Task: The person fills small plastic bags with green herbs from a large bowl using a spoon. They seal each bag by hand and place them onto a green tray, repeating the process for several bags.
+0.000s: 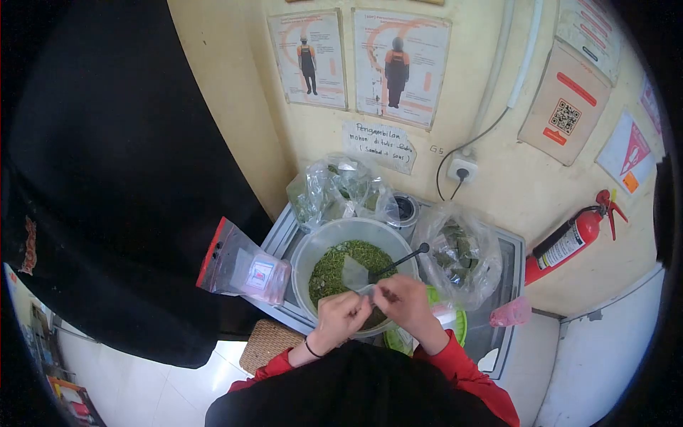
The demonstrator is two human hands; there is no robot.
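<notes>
My left hand (340, 317) and my right hand (403, 302) are close together over the near rim of a large white tub (302, 249). Fingers of both hands pinch a small clear plastic bag (354, 273), whose body extends away from me over the tub. Chopped green leaves (334, 262) fill the tub's lower part. A black-handled utensil (405, 260) leans in the leaves, its handle over the right rim; its working end is hidden. Under my right forearm lies a bright green lid or container (459, 327), partly covered.
Large clear bags with green leaves, one at the back (338, 188) and another at the right (459, 249), flank the tub. A red-edged zip bag (245, 267) sits left, pink plastic (511, 313) right. A fire extinguisher (573, 238) hangs on the wall near a socket (462, 171).
</notes>
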